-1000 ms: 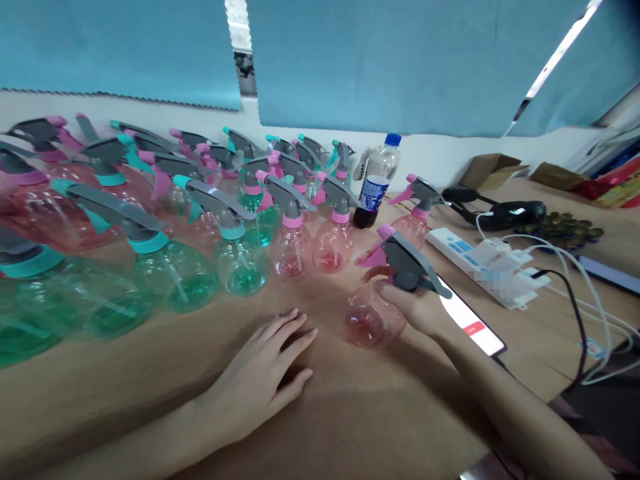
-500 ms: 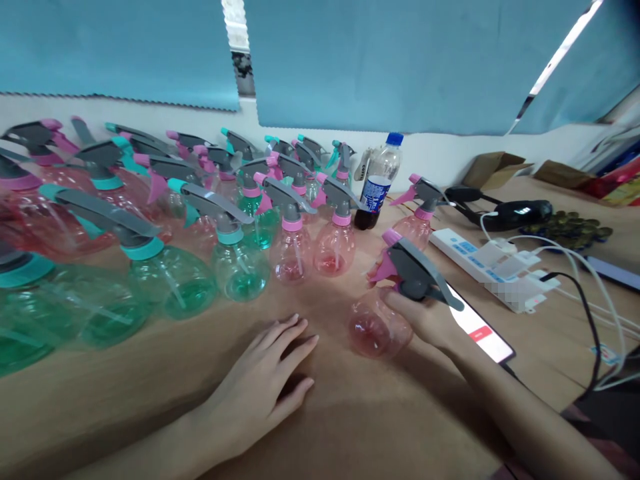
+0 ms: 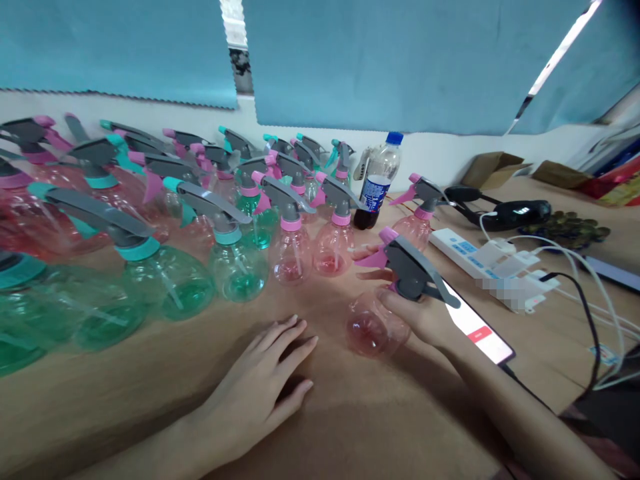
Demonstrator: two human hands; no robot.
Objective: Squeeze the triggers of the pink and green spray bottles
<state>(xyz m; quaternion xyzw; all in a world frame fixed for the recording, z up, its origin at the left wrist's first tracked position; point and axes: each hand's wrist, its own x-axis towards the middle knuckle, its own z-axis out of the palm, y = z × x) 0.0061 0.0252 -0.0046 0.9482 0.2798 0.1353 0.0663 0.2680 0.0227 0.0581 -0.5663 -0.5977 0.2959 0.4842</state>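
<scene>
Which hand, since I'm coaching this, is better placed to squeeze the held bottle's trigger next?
Probably the right hand: it holds the bottle near its neck, fingers close to the trigger. The left hand lies palm down on the table, apart from the bottle.

Right hand (image 3: 405, 300) gripping tilted pink spray bottle (image 3: 375, 323); left hand (image 3: 255, 377) resting on table (image 3: 320, 427).

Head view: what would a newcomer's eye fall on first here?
Probably the crowd of pink and green spray bottles across the left side of the table. Next, the tilted pink spray bottle in the right hand, beside a brightly lit phone. The left hand lies nearby, fingers spread.
</scene>
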